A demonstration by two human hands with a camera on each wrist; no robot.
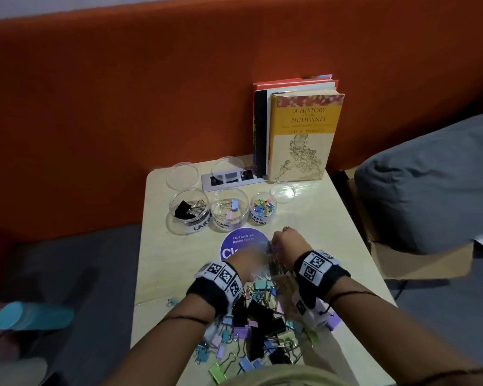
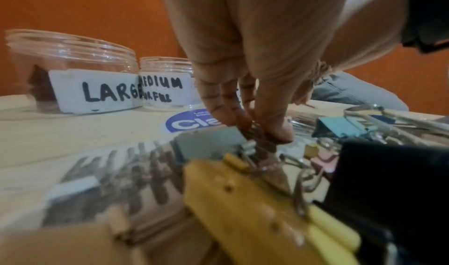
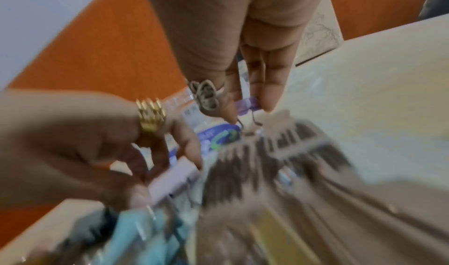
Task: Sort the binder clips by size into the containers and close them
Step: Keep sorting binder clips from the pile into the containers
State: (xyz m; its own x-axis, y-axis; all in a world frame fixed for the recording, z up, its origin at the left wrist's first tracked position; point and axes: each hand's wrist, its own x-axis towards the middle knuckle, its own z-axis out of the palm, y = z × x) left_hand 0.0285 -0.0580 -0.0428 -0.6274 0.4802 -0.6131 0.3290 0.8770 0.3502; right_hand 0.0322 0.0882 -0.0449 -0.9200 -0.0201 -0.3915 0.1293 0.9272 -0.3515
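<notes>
Table (image 1: 179, 263) — purple clip (image 3: 246, 104), wrist-view only

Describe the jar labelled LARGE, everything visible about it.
The LARGE jar is a round, clear, plastic-looking container with a threaded rim, open, standing upright on the table. It is leftmost in the row of three, close beside the MEDIUM jar. A white handwritten label fronts it. Inside lie black clips with silver wire handles. Neither hand touches it.
</notes>
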